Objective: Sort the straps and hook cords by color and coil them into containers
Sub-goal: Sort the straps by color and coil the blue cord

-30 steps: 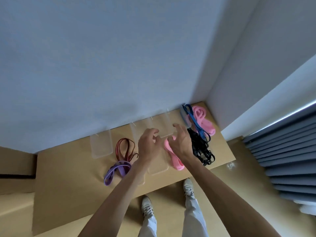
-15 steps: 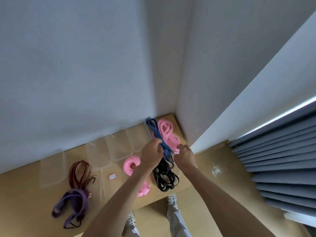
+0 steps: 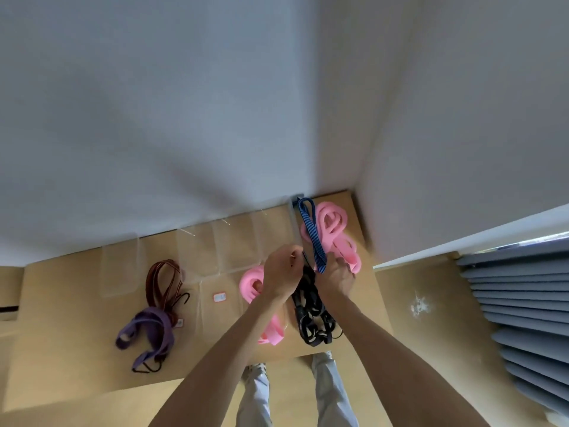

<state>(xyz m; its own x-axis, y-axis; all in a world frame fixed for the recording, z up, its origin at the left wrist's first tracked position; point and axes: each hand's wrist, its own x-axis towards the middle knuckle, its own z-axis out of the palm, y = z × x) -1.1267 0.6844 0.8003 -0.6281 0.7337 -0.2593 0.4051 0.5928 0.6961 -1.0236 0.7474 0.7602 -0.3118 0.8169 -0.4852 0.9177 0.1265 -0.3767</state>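
On the wooden table (image 3: 70, 343), a blue striped cord (image 3: 312, 232) lies across a pink strap pile (image 3: 335, 232) at the far right corner. My left hand (image 3: 281, 271) and my right hand (image 3: 335, 274) meet at the cord's near end; the right one holds the blue cord, the left pinches a thin dark cord by it. Black hook cords (image 3: 312, 318) hang below both hands. A second pink strap (image 3: 255, 282) lies partly under my left forearm. A brown cord (image 3: 164, 282) and a purple strap (image 3: 151, 331) lie to the left.
Several clear plastic containers (image 3: 118, 271) stand in a row along the wall, with clear lids (image 3: 218, 297) nearer me. The table's near edge is by my legs. A wall corner sits right of the table and grey blinds (image 3: 523, 306) hang at far right.
My hands have moved right from the clear containers to the blue and black cords and taken hold of them. The view has turned right and shifted the table leftward.
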